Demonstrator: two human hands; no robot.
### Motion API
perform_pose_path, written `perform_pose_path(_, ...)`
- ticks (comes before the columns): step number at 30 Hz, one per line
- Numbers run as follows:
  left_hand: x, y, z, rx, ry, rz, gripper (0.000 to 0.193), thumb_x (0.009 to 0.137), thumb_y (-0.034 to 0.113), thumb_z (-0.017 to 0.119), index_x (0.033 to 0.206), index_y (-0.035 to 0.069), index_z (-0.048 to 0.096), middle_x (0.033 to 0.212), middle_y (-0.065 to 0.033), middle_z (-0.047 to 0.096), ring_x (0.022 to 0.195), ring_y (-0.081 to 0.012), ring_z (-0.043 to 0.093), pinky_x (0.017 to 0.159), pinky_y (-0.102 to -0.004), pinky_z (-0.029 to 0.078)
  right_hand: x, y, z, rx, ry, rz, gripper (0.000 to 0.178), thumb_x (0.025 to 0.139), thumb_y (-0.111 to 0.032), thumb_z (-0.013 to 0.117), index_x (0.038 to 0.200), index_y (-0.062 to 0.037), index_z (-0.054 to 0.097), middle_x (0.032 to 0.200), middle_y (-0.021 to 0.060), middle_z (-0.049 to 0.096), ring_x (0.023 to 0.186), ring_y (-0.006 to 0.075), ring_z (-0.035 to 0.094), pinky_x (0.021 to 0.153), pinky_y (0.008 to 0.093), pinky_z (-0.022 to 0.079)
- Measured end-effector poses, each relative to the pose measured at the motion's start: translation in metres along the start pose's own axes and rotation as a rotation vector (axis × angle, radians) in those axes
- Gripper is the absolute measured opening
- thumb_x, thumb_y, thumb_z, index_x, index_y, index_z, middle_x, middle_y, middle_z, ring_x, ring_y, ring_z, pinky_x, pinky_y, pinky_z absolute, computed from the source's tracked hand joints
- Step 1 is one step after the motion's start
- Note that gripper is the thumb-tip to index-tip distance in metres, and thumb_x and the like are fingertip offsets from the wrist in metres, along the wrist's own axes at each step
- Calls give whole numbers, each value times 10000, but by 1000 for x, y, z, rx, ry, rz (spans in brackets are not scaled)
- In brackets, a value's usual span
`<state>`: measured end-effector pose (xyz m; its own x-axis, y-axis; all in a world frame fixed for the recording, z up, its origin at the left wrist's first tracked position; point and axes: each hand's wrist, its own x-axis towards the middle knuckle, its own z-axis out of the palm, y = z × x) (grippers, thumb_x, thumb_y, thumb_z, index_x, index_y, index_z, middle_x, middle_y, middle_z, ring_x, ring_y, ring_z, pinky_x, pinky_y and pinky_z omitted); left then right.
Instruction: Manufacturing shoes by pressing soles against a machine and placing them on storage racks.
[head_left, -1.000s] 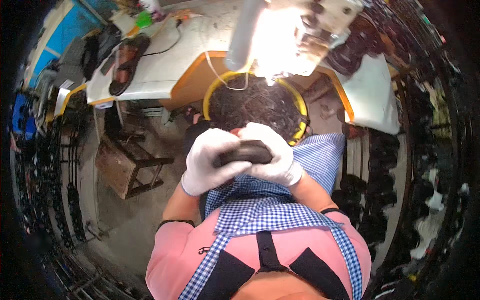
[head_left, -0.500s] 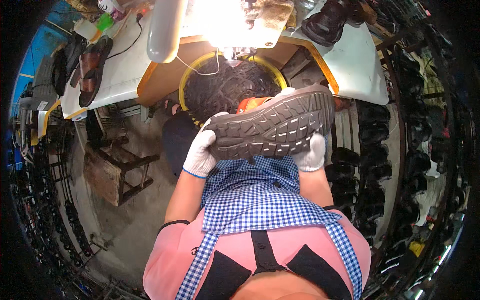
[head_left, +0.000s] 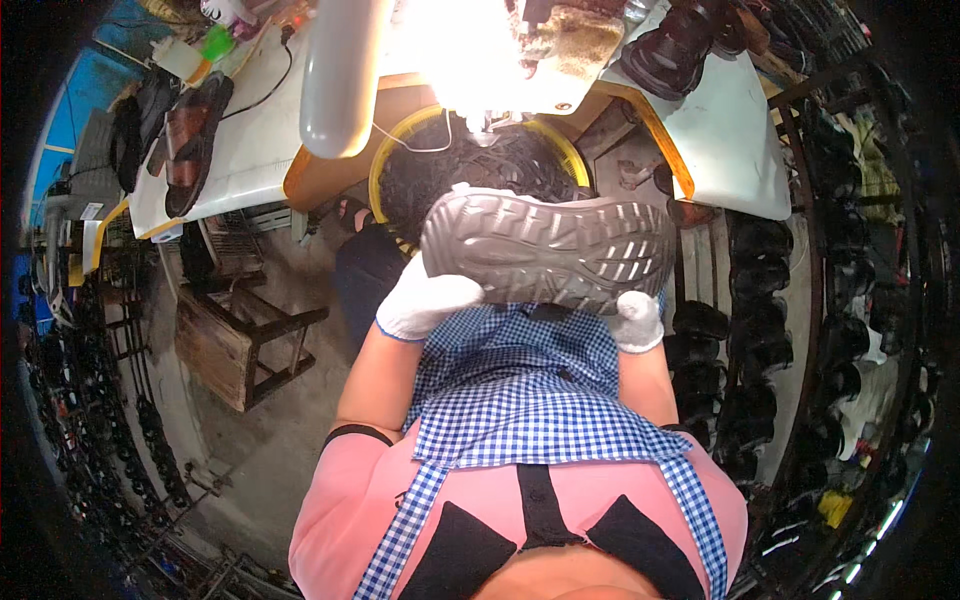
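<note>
A dark grey sandal (head_left: pixel 550 250) is held up sideways in front of my apron, its treaded sole facing me. My left hand (head_left: pixel 428 302), in a white knit glove, grips its left end with the thumb lying against the sole. At the lower right edge of the sole my right hand (head_left: pixel 637 322), gloved alike, holds the other end; most of its fingers are hidden behind the sandal. The upper is out of sight behind the sole.
Beyond the sandal stands a yellow-rimmed basket (head_left: pixel 378 185) of dark strips, under a brightly lit machine on a white worktable (head_left: pixel 735 150). A brown sandal (head_left: pixel 190 150) lies on the table's left part. A wooden stool (head_left: pixel 225 340) is at left; racks of dark footwear (head_left: pixel 755 300) line the right.
The sandal has been tilted and turned, so its sole lies more level and its orange-red upper no longer shows. My left hand has shifted lower on its end.
</note>
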<state>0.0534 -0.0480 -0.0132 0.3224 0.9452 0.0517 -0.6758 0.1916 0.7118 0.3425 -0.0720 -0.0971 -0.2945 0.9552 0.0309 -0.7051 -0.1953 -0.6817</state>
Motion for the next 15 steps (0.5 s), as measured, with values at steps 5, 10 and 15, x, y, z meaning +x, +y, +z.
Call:
perform_pose_path(5, 26, 9, 17, 126, -104, -149, 951, 687, 168, 879, 1483, 43, 374, 1456, -125, 502, 1342, -252, 485, 1113, -414, 413, 27, -32, -23, 115, 89, -30, 793, 814, -255, 763, 1490, -77, 391, 1436, 146, 515, 1291, 367, 529, 1067, 552, 462)
perform_pose_path(10, 59, 15, 24, 98, -174, -153, 888, 728, 126, 839, 1483, 5, 385, 1444, -120, 510, 1311, -214, 496, 1096, -372, 412, 60, -55, -41, 83, 79, -89, 703, 839, -280, 722, 1448, -60, 449, 1364, 147, 579, 1205, 368, 596, 1038, 551, 480)
perform_pose_path(15, 69, 20, 7, 175, -266, -119, 922, 704, 123, 866, 1482, -18, 390, 1452, -122, 508, 1321, -207, 479, 1097, -370, 405, 55, -54, -30, -102, 51, -269, 733, 794, -246, 754, 1443, -80, 456, 1398, 132, 548, 1259, 343, 557, 1045, 539, 478)
